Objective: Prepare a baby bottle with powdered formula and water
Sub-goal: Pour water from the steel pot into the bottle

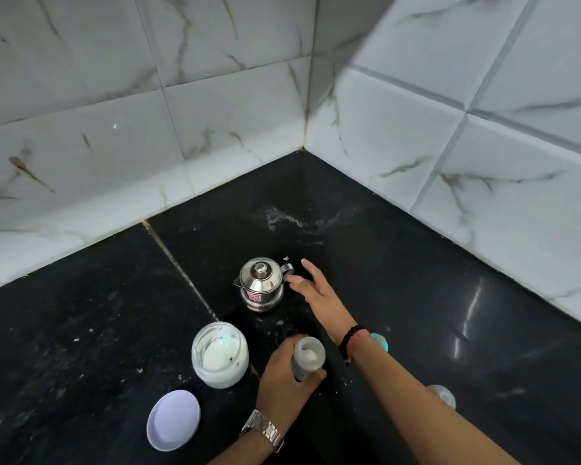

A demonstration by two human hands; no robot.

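Both forearms come in from the bottom edge, the left one with a metal watch [264, 428] and the right one with a dark bead bracelet [349, 342]. They lie over a black polished stone counter [81, 330], which is speckled and dusted with white powder, and it meets white marble-pattern wall tiles [215, 112] in a corner.

On the counter, left of the hands, stands a round glass jar [220, 359], open, with white formula powder inside and a pale green scoop sticking in it. Its round white lid [173, 420] lies flat just in front of it. Farther back stands a small steel kettle [261, 285], shiny, with a domed lid and a knob.

The left hand [282, 380] grips the baby bottle [307, 359] around its body; the bottle is open, upright, with some white powder at the bottom. The right hand [317, 293] is spread wide, holding nothing, its fingers just beside the kettle handle. Behind the right wrist a turquoise piece [379, 342] is partly hidden, and a clear cap [445, 396] lies to the right of the arm.
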